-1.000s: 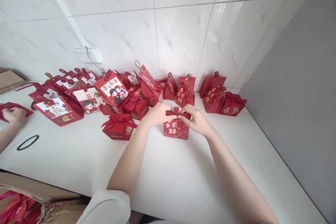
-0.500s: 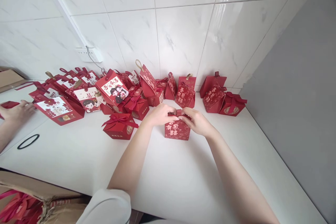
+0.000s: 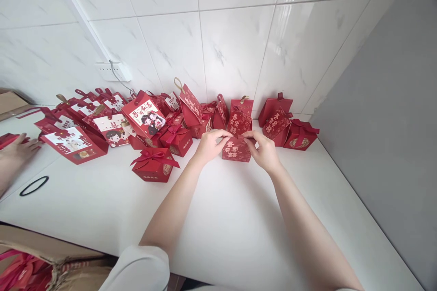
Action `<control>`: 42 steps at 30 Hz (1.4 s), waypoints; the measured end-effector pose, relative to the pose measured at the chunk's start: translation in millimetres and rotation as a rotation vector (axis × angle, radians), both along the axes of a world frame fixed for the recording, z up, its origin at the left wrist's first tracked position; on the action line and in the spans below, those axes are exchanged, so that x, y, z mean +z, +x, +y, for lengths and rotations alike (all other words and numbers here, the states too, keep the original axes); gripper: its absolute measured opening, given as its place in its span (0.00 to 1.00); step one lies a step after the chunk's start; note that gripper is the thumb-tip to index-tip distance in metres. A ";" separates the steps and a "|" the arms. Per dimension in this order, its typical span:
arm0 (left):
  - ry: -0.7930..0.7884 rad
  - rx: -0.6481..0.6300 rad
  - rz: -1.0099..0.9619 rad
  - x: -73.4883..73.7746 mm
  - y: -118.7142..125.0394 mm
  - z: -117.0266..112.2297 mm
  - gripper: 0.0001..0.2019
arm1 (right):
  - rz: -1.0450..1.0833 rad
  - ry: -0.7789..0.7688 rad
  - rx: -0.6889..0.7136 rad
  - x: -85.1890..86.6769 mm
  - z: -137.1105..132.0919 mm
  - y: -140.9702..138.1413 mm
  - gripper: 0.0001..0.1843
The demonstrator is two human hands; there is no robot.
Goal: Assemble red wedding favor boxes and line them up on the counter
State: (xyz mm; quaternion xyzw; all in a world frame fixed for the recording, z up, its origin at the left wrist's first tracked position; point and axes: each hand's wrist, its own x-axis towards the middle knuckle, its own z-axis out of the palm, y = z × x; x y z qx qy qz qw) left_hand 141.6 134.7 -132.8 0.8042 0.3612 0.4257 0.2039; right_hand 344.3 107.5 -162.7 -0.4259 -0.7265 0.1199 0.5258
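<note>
A red gift box (image 3: pixel 236 151) with light printed characters stands on the white table in front of me. My left hand (image 3: pixel 212 145) pinches its top edge at the left corner. At the right corner my right hand (image 3: pixel 264 149) pinches the same edge between thumb and fingers. Just behind it stands a similar red gift box (image 3: pixel 240 120), close to or touching the held one. Farther right are a patterned red box (image 3: pixel 278 125) and a red box with a ribbon bow (image 3: pixel 302 135). Another bow-tied box (image 3: pixel 154 166) sits left of my left forearm.
Several red gift boxes (image 3: pixel 77 143) crowd the back left along the tiled wall. Another person's hand (image 3: pixel 17 157) rests by a red item at the far left. A black ring (image 3: pixel 34 186) lies on the table (image 3: pixel 102 209). A cardboard box (image 3: pixel 41 241) holds red boxes at lower left.
The held gift box has moved away from me and slightly right, up to the box behind it. Both hands went with it and now grip its top corners farther apart.
</note>
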 end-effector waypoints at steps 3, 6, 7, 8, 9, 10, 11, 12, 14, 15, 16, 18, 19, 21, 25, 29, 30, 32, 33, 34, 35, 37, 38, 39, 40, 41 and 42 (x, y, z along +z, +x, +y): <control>0.027 -0.002 0.035 4.1 -1.3 -0.9 0.08 | 0.084 -0.031 0.015 -0.3 -0.5 -4.6 0.09; 0.042 -0.016 0.069 3.8 -1.6 0.2 0.09 | 0.131 -0.059 0.015 -2.1 -0.6 -7.9 0.11; 0.036 -0.018 0.068 3.1 -1.8 0.9 0.09 | 0.125 -0.059 0.004 -2.9 -0.6 -8.3 0.11; 0.025 -0.017 0.063 2.3 -2.2 1.5 0.09 | 0.109 -0.054 -0.010 -3.7 -0.6 -8.3 0.11; 0.009 -0.015 0.058 1.5 -2.5 2.1 0.09 | 0.088 -0.045 -0.024 -4.5 -0.5 -8.0 0.11; -0.006 -0.012 0.056 0.8 -2.8 2.4 0.09 | 0.067 -0.037 -0.037 -5.2 -0.5 -7.5 0.11; -0.017 -0.011 0.057 0.3 -3.0 2.6 0.09 | 0.048 -0.033 -0.046 -5.7 -0.4 -6.8 0.11; -0.025 -0.014 0.060 0.1 -3.0 2.6 0.09 | 0.034 -0.037 -0.049 -5.9 -0.4 -5.9 0.11; -0.036 -0.024 0.067 0.5 -2.9 2.3 0.09 | 0.020 -0.063 -0.041 -5.4 -0.5 -3.8 0.11; -0.043 -0.027 0.069 1.1 -2.9 2.1 0.09 | 0.015 -0.079 -0.034 -4.7 -0.6 -2.6 0.11; -0.055 -0.027 0.070 1.8 -3.0 1.9 0.09 | 0.011 -0.095 -0.025 -3.8 -0.6 -1.3 0.12; -0.085 -0.031 0.068 3.1 -3.8 2.2 0.09 | 0.006 -0.124 -0.006 -2.2 -0.1 1.0 0.13; -0.100 -0.035 0.065 2.9 -4.2 2.7 0.09 | 0.008 -0.139 0.007 -2.2 0.5 1.8 0.13; -0.125 -0.049 0.058 -1.2 -4.0 4.4 0.09 | 0.038 -0.176 0.047 -5.5 2.4 1.1 0.13; -0.157 0.050 -0.146 -33.5 5.3 8.8 0.12 | 0.334 -0.239 0.001 -32.3 7.3 -11.0 0.17; -0.275 0.252 -0.400 -82.3 19.7 11.9 0.17 | 0.463 -0.332 -0.169 -71.1 11.2 -24.3 0.23; -0.315 0.265 -0.404 -91.6 21.7 12.4 0.18 | 0.447 -0.352 -0.175 -78.3 12.3 -25.4 0.23; -0.374 0.296 -0.395 -103.6 22.7 13.2 0.19 | 0.417 -0.366 -0.171 -88.3 15.0 -25.0 0.24; -0.390 0.325 -0.389 -106.5 21.8 13.7 0.19 | 0.415 -0.361 -0.178 -91.3 16.3 -24.2 0.24; -0.398 0.344 -0.375 -107.8 20.3 14.5 0.20 | 0.419 -0.349 -0.197 -93.3 17.5 -23.2 0.24; -0.402 0.339 -0.352 -108.0 18.5 15.5 0.20 | 0.425 -0.337 -0.222 -94.7 18.4 -22.4 0.23; -0.439 0.228 -0.315 -106.3 14.1 18.5 0.22 | 0.437 -0.324 -0.267 -96.2 19.3 -21.4 0.21; -0.480 0.134 -0.320 -105.1 11.7 20.5 0.23 | 0.446 -0.317 -0.283 -96.5 19.3 -21.4 0.20; -0.538 0.034 -0.342 -103.9 9.2 22.5 0.24 | 0.456 -0.309 -0.294 -96.6 19.0 -21.6 0.19; -0.605 -0.055 -0.379 -102.6 6.5 24.4 0.26 | 0.468 -0.301 -0.305 -96.4 18.5 -21.9 0.19; -0.674 -0.126 -0.415 -101.4 3.7 26.0 0.27 | 0.479 -0.298 -0.316 -95.9 18.0 -22.1 0.19; -0.733 -0.185 -0.440 -100.0 0.7 27.0 0.28 | 0.484 -0.306 -0.314 -95.3 17.6 -22.2 0.19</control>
